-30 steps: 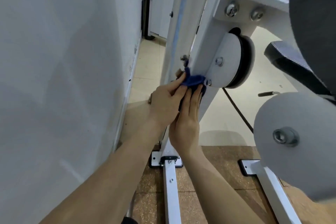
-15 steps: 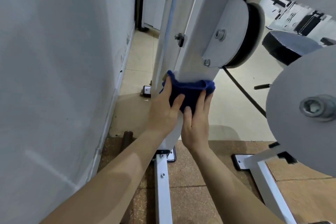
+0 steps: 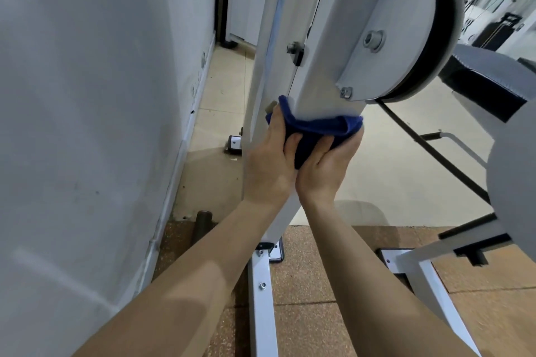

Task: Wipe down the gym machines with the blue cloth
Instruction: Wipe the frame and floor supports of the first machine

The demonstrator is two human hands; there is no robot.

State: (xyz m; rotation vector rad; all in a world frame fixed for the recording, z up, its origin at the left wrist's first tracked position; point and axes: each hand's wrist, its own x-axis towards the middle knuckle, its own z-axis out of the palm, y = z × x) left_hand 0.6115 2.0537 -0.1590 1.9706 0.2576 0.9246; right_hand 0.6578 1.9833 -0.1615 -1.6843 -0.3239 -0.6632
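Note:
A blue cloth (image 3: pixel 316 129) is wrapped round the front of the white slanted upright (image 3: pixel 322 78) of a gym machine, just below its grey pulley wheel (image 3: pixel 406 29). My left hand (image 3: pixel 269 162) grips the cloth from the left side of the upright. My right hand (image 3: pixel 324 168) grips it from the right, fingers curled over the fabric. Both hands touch each other at the heels. Part of the cloth is hidden under my palms.
A white wall (image 3: pixel 101 124) runs close on the left. A black cable (image 3: pixel 435 153) slants down from the pulley. A large grey disc (image 3: pixel 513 171) stands at the right, a dark padded seat (image 3: pixel 487 87) behind it. White base rails (image 3: pixel 264 298) lie on the brown floor mat.
Both hands have slid the cloth down the upright, away from the pulley bolt, and spread it wider round the post. The view has shifted so the pulley sits higher.

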